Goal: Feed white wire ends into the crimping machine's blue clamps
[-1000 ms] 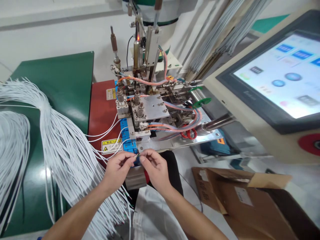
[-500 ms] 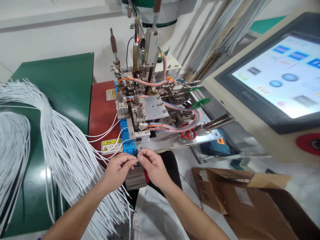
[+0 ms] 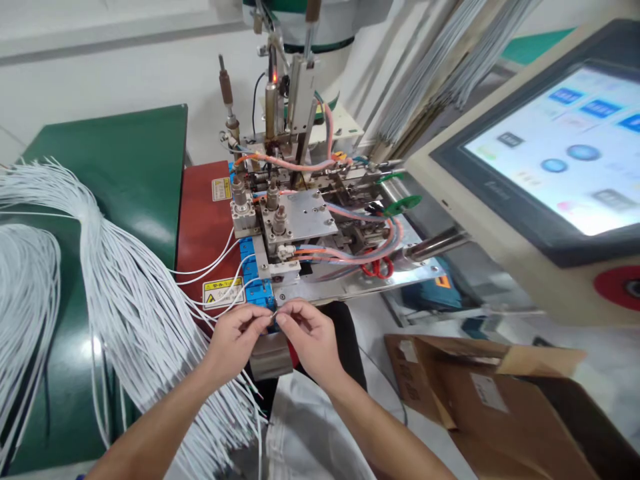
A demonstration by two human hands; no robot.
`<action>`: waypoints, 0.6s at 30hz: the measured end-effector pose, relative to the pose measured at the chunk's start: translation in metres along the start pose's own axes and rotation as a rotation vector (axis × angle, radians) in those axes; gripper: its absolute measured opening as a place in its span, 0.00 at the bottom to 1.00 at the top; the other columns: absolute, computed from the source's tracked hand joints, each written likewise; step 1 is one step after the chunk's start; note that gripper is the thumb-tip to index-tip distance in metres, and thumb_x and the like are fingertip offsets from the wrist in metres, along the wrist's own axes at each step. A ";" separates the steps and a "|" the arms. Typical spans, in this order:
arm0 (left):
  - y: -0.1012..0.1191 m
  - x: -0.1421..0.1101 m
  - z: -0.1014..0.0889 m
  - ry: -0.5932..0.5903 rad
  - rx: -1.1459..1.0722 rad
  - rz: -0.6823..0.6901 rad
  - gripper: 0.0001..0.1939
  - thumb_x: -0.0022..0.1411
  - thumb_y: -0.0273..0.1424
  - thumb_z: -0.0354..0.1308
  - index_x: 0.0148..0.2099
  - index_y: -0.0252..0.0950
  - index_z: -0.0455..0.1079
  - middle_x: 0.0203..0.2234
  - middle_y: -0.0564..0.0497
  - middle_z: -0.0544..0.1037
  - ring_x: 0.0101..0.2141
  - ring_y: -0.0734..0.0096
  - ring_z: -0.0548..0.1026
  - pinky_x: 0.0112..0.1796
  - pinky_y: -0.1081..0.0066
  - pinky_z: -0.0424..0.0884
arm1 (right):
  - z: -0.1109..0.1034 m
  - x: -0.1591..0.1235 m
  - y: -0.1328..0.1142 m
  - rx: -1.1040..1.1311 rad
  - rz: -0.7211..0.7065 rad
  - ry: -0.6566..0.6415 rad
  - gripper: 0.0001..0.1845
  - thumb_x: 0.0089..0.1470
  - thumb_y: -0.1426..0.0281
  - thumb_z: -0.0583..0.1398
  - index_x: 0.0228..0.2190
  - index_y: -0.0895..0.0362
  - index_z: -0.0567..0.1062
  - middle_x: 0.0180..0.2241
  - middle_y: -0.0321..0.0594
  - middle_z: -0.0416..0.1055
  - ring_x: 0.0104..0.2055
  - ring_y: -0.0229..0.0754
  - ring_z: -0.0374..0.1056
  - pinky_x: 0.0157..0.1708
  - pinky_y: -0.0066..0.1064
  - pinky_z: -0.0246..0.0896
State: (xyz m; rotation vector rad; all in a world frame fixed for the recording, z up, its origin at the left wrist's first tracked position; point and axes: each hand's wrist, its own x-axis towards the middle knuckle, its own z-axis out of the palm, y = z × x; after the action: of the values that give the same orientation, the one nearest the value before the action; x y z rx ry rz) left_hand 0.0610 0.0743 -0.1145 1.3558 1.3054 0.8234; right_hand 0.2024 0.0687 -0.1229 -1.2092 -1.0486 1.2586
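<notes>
Low in the middle, my left hand is closed in a pinch on the end of a white cable. My right hand faces it, thumb and forefinger pinched on the thin wire ends that stick out of the cable. Fingertips hide most of these wires. Just beyond the hands is a row of blue clamps on the machine's front edge, with several white cables leading into it. The large bundle of white cables spreads over the green table to the left of my left hand.
A soldering-type machine with hoses stands ahead, on a red plate at its left. Red-handled scissors lie on its base. A touchscreen rises at right, above an open cardboard box. The green table is at left.
Both hands stay at the same spot, fingertips shifting slightly on the cable's wire ends. The bundle and machine look unchanged.
</notes>
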 end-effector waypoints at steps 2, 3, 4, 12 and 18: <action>-0.001 0.000 0.000 -0.012 0.008 0.020 0.10 0.57 0.33 0.54 0.32 0.33 0.72 0.24 0.52 0.71 0.27 0.75 0.69 0.30 0.76 0.66 | 0.000 0.001 -0.001 -0.028 -0.002 -0.007 0.04 0.45 0.71 0.60 0.22 0.58 0.71 0.23 0.36 0.66 0.26 0.36 0.62 0.28 0.28 0.58; -0.001 0.000 -0.001 -0.014 0.011 0.025 0.09 0.57 0.33 0.54 0.32 0.33 0.72 0.24 0.52 0.71 0.27 0.75 0.69 0.30 0.76 0.66 | 0.000 0.002 -0.002 -0.040 0.000 -0.009 0.05 0.45 0.70 0.60 0.21 0.58 0.71 0.23 0.36 0.65 0.26 0.35 0.61 0.28 0.28 0.58; -0.001 0.000 -0.001 -0.013 0.015 0.028 0.09 0.57 0.33 0.54 0.33 0.33 0.72 0.24 0.52 0.71 0.26 0.75 0.69 0.30 0.76 0.66 | 0.000 0.002 -0.003 -0.050 0.003 -0.011 0.05 0.45 0.70 0.60 0.21 0.58 0.71 0.23 0.36 0.65 0.25 0.35 0.61 0.27 0.28 0.57; -0.002 0.000 0.001 0.013 0.006 0.056 0.08 0.58 0.32 0.54 0.33 0.33 0.72 0.25 0.52 0.72 0.26 0.76 0.70 0.29 0.77 0.67 | 0.004 0.000 -0.001 -0.133 -0.085 -0.008 0.05 0.47 0.72 0.57 0.21 0.57 0.67 0.23 0.34 0.62 0.25 0.35 0.59 0.26 0.27 0.57; -0.006 -0.004 0.005 0.103 0.037 0.123 0.07 0.57 0.31 0.55 0.34 0.34 0.72 0.29 0.50 0.74 0.31 0.75 0.71 0.35 0.76 0.68 | 0.007 -0.002 0.009 -0.233 -0.345 0.040 0.05 0.48 0.75 0.55 0.23 0.56 0.65 0.25 0.35 0.61 0.28 0.36 0.59 0.28 0.27 0.58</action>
State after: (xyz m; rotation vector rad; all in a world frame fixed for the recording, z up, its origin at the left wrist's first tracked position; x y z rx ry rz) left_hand 0.0635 0.0687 -0.1211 1.4502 1.3319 0.9679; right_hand 0.1945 0.0665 -0.1306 -1.1591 -1.3370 0.8607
